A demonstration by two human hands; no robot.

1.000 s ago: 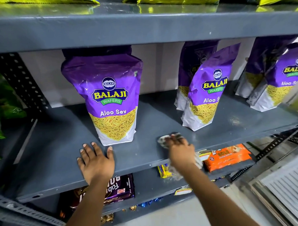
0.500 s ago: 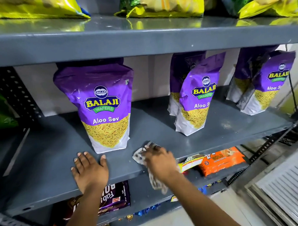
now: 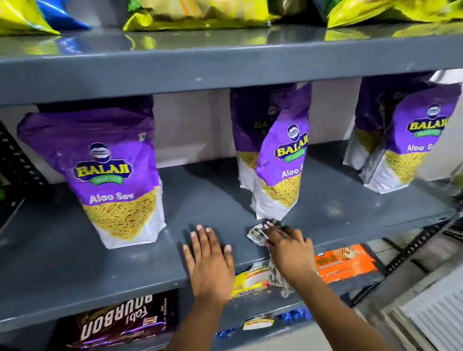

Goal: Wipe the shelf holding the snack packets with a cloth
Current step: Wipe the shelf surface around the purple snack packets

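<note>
Three groups of purple snack packets stand on the grey shelf [image 3: 69, 262]; the middle packet [image 3: 278, 173] leans, its foot just beyond the cloth [image 3: 257, 234]. A forward stroke could likely tip it. Right hand [image 3: 289, 249] presses the patterned cloth flat near the front edge, fingers closed over it, tail hanging off. Left hand [image 3: 210, 266] lies open, palm down, holding nothing. Dusty smudges [image 3: 332, 210] remain rightward.

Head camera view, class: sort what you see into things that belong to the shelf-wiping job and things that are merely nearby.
Job:
cloth
right hand
left hand
grey shelf
Aloo Sev packets

Nearby:
Bourbon biscuit pack
orange cookie pack
yellow packets above
</note>
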